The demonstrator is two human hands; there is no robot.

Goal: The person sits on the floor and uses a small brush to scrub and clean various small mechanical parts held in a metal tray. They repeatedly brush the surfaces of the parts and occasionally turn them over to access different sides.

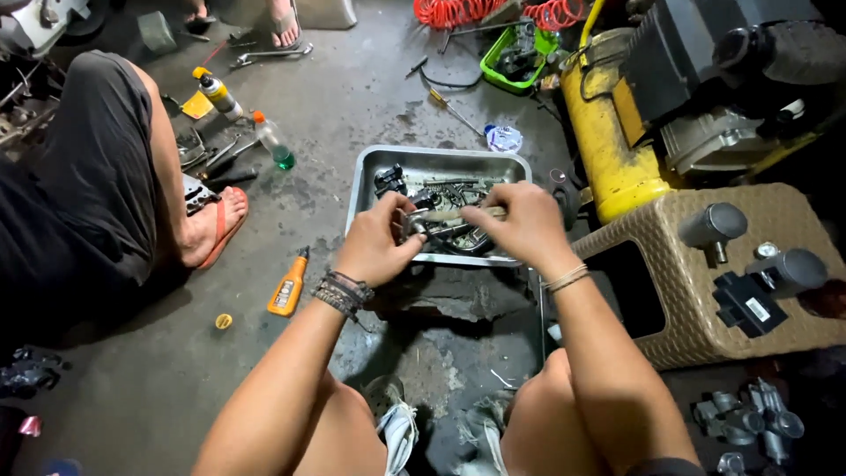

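Both forearms reach forward over the steel tray (370,167); left hand (377,242) clasps a metal part (432,231), right hand (520,220) pinches what looks like a brush (458,214).

Small metal engine part (434,231): dark grey, greasy, irregular shape, held just above the tray's near edge. Slim brush (476,213): pale handle, lying roughly horizontal across the top of the part, touching it. Metal tray (366,176): rectangular, shallow, silver, on the concrete floor, holding a jumble of dark oily parts.
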